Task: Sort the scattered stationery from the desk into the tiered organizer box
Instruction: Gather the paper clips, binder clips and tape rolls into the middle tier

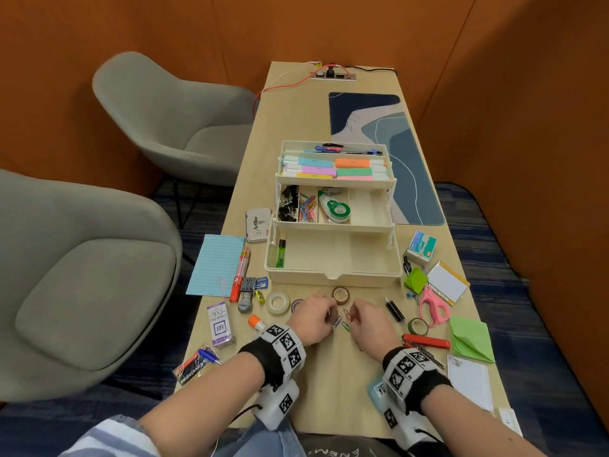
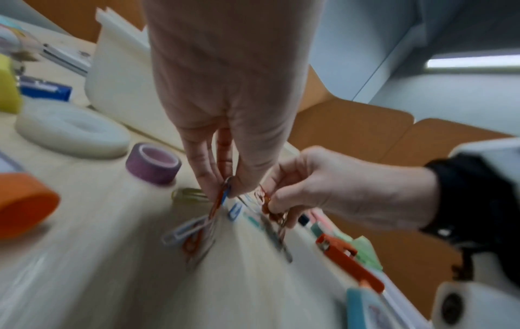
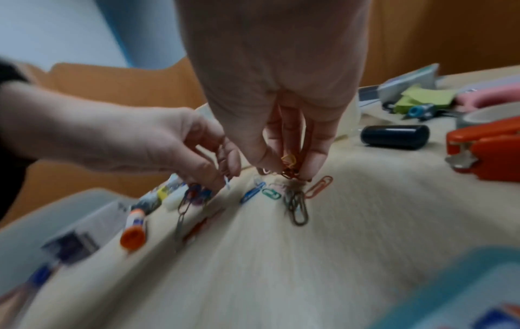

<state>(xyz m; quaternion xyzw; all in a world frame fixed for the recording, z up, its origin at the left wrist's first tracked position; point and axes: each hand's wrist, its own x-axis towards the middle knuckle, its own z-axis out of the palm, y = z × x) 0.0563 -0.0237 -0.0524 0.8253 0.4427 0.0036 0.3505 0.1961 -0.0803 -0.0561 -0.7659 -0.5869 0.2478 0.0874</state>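
Observation:
Several coloured paper clips (image 1: 342,322) lie loose on the desk just in front of the cream tiered organizer box (image 1: 333,272). My left hand (image 1: 316,316) pinches a few clips (image 2: 222,200) between thumb and fingers. Beside it, my right hand (image 1: 364,319) pinches a small bunch of red and orange clips (image 3: 289,165). More clips (image 3: 295,204) stay flat on the wood under both hands. The box's middle tray holds clips (image 1: 307,206) in one compartment, and highlighters (image 1: 333,168) fill the tier above it.
Tape rolls (image 1: 277,302), a brown tape ring (image 1: 341,294), a glue stick (image 1: 257,322), a black cylinder (image 1: 394,310), an orange stapler (image 1: 426,341), pink scissors (image 1: 434,303) and green notes (image 1: 471,338) ring the hands. Two grey chairs (image 1: 82,275) stand left of the desk.

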